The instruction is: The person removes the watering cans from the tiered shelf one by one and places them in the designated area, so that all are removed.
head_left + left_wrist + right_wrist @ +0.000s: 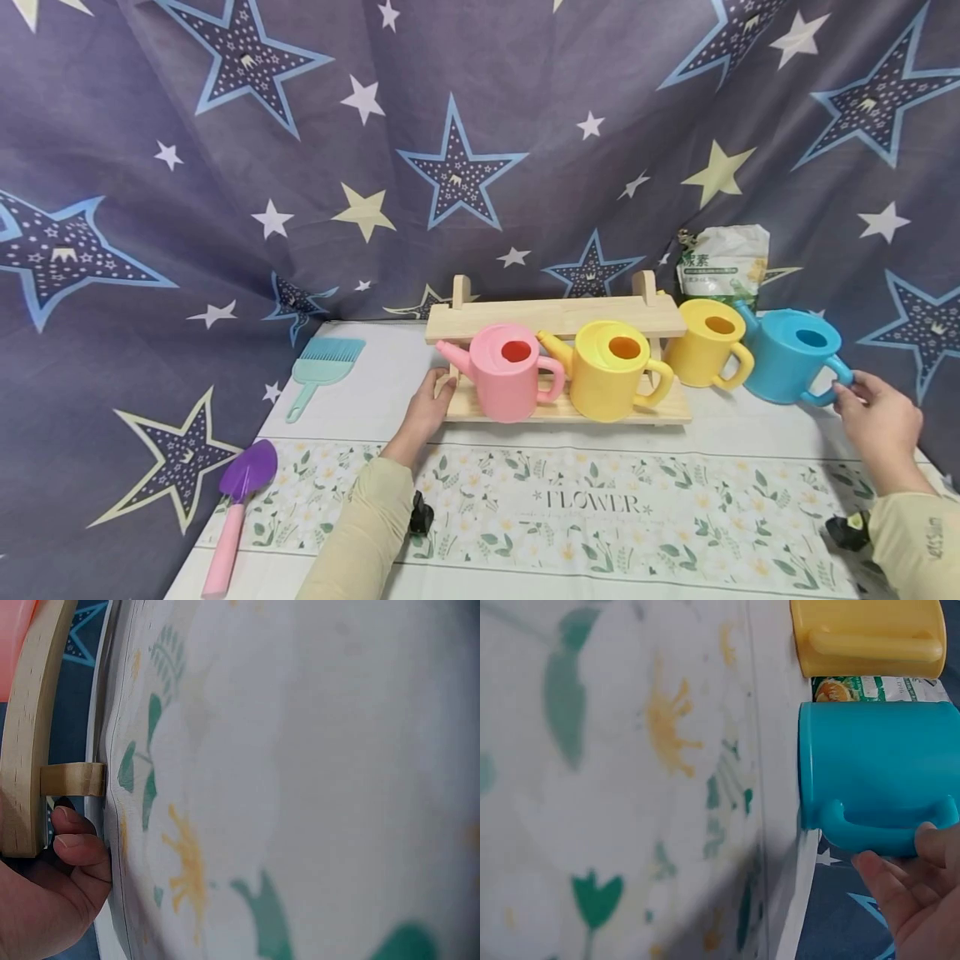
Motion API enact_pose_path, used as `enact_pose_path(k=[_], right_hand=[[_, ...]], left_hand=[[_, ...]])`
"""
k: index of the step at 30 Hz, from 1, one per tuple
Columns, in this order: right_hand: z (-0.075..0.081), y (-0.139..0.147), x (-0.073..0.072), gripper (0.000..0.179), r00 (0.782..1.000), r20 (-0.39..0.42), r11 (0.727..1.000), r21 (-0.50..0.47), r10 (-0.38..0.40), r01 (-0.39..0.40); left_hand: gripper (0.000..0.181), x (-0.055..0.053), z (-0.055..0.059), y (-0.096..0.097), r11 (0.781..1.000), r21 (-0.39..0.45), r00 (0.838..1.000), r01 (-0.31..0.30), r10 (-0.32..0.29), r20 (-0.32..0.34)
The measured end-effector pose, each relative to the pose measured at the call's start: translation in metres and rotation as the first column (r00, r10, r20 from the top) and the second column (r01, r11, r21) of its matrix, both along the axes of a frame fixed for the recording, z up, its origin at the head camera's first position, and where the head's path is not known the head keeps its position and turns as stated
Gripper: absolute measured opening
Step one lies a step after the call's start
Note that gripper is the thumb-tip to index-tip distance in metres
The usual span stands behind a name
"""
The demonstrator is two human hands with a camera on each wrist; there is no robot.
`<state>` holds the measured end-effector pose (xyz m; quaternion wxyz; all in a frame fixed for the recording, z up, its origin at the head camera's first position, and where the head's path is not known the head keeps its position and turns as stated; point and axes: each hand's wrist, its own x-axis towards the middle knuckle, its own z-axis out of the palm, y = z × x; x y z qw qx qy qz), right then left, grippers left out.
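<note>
My left hand (429,407) grips the left end of the lower board of a two-tier wooden shelf (555,318); in the left wrist view its fingertips (71,840) curl beneath the board. A pink watering can (504,383) and a yellow watering can (606,382) stand side by side on that lower board, spouts to the left. At the far right, my right hand (883,421) pinches the handle of a blue watering can (783,367) between thumb and fingers. The blue can (877,765) stands upright on the table beside a second yellow watering can (697,346).
Behind the cans on the right stands a white and green bag (723,258). A teal brush (322,371) and a purple trowel with a pink handle (238,508) lie on the left of the flower-patterned tablecloth (585,533). A star-printed curtain (300,175) hangs behind.
</note>
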<state>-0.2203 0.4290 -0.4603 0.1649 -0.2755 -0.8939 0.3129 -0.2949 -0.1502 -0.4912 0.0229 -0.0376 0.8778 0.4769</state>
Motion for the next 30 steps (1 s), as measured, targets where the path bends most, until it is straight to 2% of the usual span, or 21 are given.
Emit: enact_pose_path(k=[4, 10, 15, 20, 25, 30], right_hand=[[-0.002, 0.0, 0.001, 0.044, 1.0, 0.006, 1.0, -0.017, -0.002, 0.002], [0.002, -0.004, 0.008, 0.05, 0.999, -0.011, 0.998, -0.042, -0.052, 0.052], [0.01, -0.013, 0.018, 0.047, 0.988, -0.123, 0.996, -0.039, -0.089, 0.084], [0.022, -0.033, 0.027, 0.042, 0.966, -0.239, 0.995, -0.009, -0.098, 0.099], [0.034, -0.057, 0.032, 0.04, 0.947, -0.319, 0.998, 0.028, -0.05, 0.062], [0.043, -0.078, 0.037, 0.037, 0.935, -0.351, 0.999, 0.035, 0.038, -0.027]], left_hand=[[0.052, 0.0, 0.001, 0.0, 1.0, 0.002, 1.0, 0.001, -0.001, -0.009], [0.05, 0.001, 0.001, 0.0, 1.0, 0.009, 1.0, -0.001, 0.001, -0.008], [0.05, 0.002, 0.002, 0.0, 1.0, 0.008, 1.0, -0.003, 0.003, 0.002], [0.049, 0.003, 0.004, 0.0, 1.0, 0.002, 1.0, 0.0, 0.0, 0.002], [0.049, 0.003, 0.005, 0.001, 1.0, -0.003, 1.0, 0.003, -0.003, 0.003], [0.049, 0.002, 0.004, 0.001, 1.0, -0.006, 1.0, 0.003, -0.003, 0.0]])
